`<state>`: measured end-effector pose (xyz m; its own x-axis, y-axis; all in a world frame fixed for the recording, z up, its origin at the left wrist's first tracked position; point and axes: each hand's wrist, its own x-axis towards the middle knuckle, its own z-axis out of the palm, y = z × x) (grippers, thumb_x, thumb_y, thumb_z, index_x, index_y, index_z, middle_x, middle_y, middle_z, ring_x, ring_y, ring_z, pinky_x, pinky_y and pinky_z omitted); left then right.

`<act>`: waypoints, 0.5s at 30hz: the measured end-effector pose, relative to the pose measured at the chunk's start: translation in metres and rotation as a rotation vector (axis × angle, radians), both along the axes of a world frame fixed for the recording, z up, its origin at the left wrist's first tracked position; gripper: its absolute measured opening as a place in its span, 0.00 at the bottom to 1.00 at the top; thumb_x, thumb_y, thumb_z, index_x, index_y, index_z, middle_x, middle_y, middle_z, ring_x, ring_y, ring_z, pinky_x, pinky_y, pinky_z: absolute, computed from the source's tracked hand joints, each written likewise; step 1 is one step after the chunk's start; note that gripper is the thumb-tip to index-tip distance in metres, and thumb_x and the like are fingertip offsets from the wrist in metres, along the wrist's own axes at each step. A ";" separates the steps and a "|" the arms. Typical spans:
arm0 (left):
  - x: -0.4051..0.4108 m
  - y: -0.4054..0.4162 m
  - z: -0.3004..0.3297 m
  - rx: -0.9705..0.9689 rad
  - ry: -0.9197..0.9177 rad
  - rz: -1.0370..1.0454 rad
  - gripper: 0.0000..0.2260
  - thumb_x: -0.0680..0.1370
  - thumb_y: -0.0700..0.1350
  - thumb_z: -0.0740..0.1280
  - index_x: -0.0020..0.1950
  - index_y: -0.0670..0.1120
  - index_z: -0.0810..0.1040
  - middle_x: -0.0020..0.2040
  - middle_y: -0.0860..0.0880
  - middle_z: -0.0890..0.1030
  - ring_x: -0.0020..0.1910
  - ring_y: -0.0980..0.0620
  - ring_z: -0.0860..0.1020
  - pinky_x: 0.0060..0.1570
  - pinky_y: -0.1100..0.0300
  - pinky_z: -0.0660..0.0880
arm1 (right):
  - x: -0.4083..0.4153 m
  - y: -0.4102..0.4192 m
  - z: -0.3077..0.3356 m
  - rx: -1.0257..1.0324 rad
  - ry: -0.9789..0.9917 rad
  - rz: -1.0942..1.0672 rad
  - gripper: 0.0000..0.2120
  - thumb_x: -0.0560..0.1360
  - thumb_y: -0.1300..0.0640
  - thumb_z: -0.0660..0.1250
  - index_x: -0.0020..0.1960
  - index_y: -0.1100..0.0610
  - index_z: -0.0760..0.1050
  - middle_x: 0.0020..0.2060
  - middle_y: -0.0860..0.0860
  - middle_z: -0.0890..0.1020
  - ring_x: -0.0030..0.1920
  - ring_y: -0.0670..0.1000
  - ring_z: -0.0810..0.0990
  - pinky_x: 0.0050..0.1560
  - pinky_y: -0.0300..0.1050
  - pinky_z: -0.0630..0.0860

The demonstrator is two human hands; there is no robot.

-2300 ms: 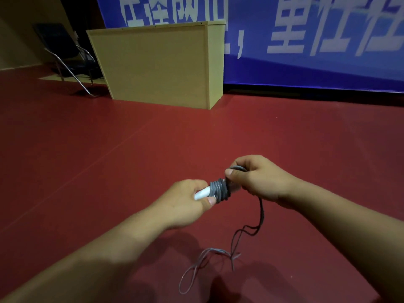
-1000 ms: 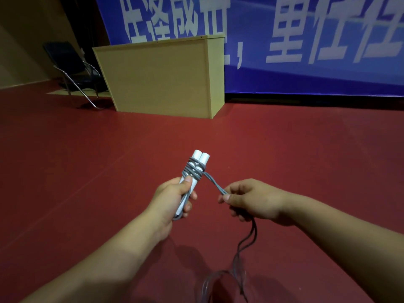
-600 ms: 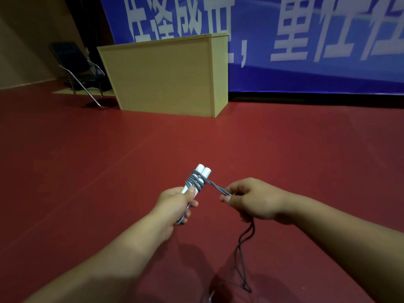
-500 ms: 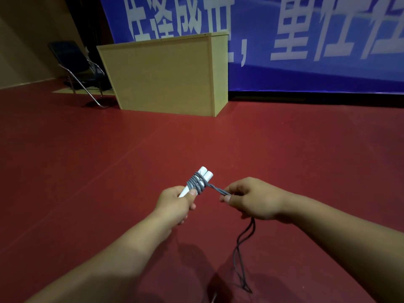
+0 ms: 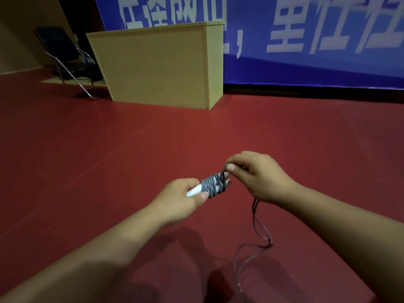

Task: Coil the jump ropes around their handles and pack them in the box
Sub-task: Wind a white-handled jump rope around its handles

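Note:
My left hand (image 5: pixel 179 199) grips the near end of two white jump-rope handles (image 5: pixel 195 190) held side by side, tilted up to the right. Several turns of grey rope (image 5: pixel 213 185) wrap the handles' far half. My right hand (image 5: pixel 256 174) sits just above the handles' far tip, pinching the grey rope between thumb and fingers. The loose rest of the rope (image 5: pixel 258 232) hangs from under my right hand and trails in loops toward the bottom of the view. No box for packing is in sight.
A red floor (image 5: pixel 109 160) spreads below. A tall light-wood cabinet (image 5: pixel 157 64) stands at the back, a dark folding chair (image 5: pixel 65 60) to its left. A blue banner (image 5: pixel 306 40) with white characters covers the far wall.
My left hand tipped the handles from pointing up and away to lying toward the right. My right hand moved up from beside them to their far tip, carrying the rope over.

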<state>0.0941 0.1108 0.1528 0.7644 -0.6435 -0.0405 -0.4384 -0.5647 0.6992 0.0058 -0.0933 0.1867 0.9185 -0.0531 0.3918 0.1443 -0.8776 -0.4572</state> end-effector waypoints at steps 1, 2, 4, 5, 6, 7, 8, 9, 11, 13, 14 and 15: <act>-0.001 0.000 0.002 -0.009 0.005 -0.021 0.07 0.77 0.47 0.68 0.40 0.47 0.76 0.30 0.53 0.75 0.27 0.56 0.69 0.32 0.59 0.65 | 0.000 -0.002 0.001 0.009 -0.034 -0.018 0.07 0.78 0.49 0.64 0.49 0.48 0.81 0.39 0.48 0.79 0.42 0.50 0.77 0.44 0.47 0.73; -0.003 -0.001 0.005 -0.020 0.016 -0.049 0.08 0.76 0.49 0.68 0.39 0.48 0.75 0.29 0.54 0.74 0.27 0.55 0.68 0.33 0.58 0.65 | -0.001 -0.004 0.002 0.016 -0.062 -0.032 0.07 0.78 0.49 0.66 0.49 0.48 0.82 0.38 0.47 0.79 0.40 0.48 0.76 0.43 0.46 0.72; -0.009 -0.002 0.010 -0.046 0.057 -0.110 0.08 0.73 0.52 0.66 0.39 0.49 0.75 0.28 0.55 0.73 0.27 0.55 0.68 0.33 0.57 0.65 | -0.001 -0.007 0.004 0.047 -0.093 -0.062 0.06 0.76 0.48 0.68 0.48 0.48 0.82 0.37 0.45 0.79 0.37 0.44 0.75 0.41 0.43 0.71; -0.013 -0.003 0.014 -0.064 0.093 -0.132 0.09 0.72 0.53 0.65 0.38 0.48 0.74 0.27 0.55 0.73 0.26 0.55 0.68 0.32 0.57 0.65 | -0.001 -0.009 0.005 0.090 -0.093 -0.073 0.06 0.75 0.48 0.69 0.46 0.48 0.83 0.35 0.44 0.79 0.36 0.41 0.75 0.41 0.42 0.71; -0.017 -0.003 0.017 -0.086 0.130 -0.151 0.09 0.71 0.53 0.65 0.38 0.48 0.74 0.26 0.55 0.73 0.26 0.55 0.68 0.31 0.58 0.65 | -0.001 -0.010 0.006 0.156 -0.078 -0.080 0.06 0.74 0.48 0.70 0.45 0.49 0.83 0.34 0.44 0.80 0.35 0.40 0.75 0.41 0.41 0.71; -0.020 -0.004 0.020 -0.107 0.160 -0.172 0.08 0.71 0.53 0.64 0.37 0.49 0.74 0.26 0.55 0.72 0.25 0.55 0.68 0.30 0.59 0.64 | -0.001 -0.011 0.007 0.237 -0.048 -0.085 0.07 0.73 0.47 0.71 0.43 0.50 0.83 0.33 0.45 0.81 0.34 0.39 0.74 0.41 0.41 0.72; -0.023 -0.004 0.024 -0.125 0.178 -0.195 0.08 0.72 0.52 0.64 0.38 0.49 0.74 0.26 0.54 0.72 0.25 0.55 0.67 0.29 0.60 0.64 | -0.002 -0.013 0.008 0.320 -0.008 -0.090 0.09 0.71 0.46 0.72 0.42 0.52 0.82 0.34 0.47 0.82 0.34 0.39 0.74 0.40 0.41 0.72; -0.027 -0.004 0.027 -0.142 0.189 -0.221 0.08 0.73 0.51 0.64 0.39 0.47 0.75 0.26 0.54 0.72 0.25 0.56 0.67 0.29 0.60 0.64 | -0.003 -0.015 0.009 0.399 0.031 -0.095 0.12 0.69 0.43 0.73 0.41 0.53 0.82 0.35 0.49 0.84 0.35 0.41 0.76 0.40 0.41 0.73; -0.032 -0.004 0.033 -0.168 0.200 -0.267 0.09 0.74 0.50 0.65 0.40 0.44 0.75 0.26 0.55 0.72 0.25 0.56 0.67 0.28 0.61 0.64 | -0.005 -0.018 0.009 0.518 0.084 -0.091 0.17 0.65 0.40 0.72 0.39 0.54 0.82 0.36 0.52 0.84 0.35 0.42 0.76 0.40 0.39 0.73; -0.036 -0.004 0.038 -0.185 0.218 -0.299 0.11 0.74 0.50 0.64 0.42 0.41 0.74 0.26 0.54 0.72 0.25 0.56 0.67 0.26 0.63 0.64 | -0.006 -0.019 0.009 0.581 0.102 -0.072 0.19 0.62 0.40 0.72 0.39 0.56 0.82 0.34 0.49 0.82 0.35 0.41 0.75 0.39 0.35 0.72; -0.038 -0.004 0.040 -0.193 0.240 -0.311 0.13 0.74 0.50 0.64 0.43 0.39 0.74 0.26 0.54 0.72 0.25 0.56 0.67 0.26 0.64 0.64 | -0.006 -0.019 0.009 0.609 0.112 -0.056 0.19 0.62 0.41 0.72 0.39 0.57 0.82 0.34 0.48 0.81 0.34 0.40 0.74 0.39 0.33 0.71; -0.039 -0.003 0.041 -0.205 0.273 -0.321 0.14 0.74 0.50 0.64 0.44 0.38 0.74 0.26 0.53 0.72 0.25 0.56 0.67 0.25 0.65 0.64 | -0.006 -0.019 0.009 0.640 0.126 -0.039 0.18 0.62 0.42 0.72 0.40 0.58 0.82 0.33 0.47 0.80 0.34 0.40 0.74 0.39 0.33 0.70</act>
<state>0.0547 0.1074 0.1939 0.5047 -0.8612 -0.0600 -0.3525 -0.2690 0.8963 -0.0001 -0.1118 0.1958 0.9480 -0.2746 0.1609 0.0286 -0.4300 -0.9024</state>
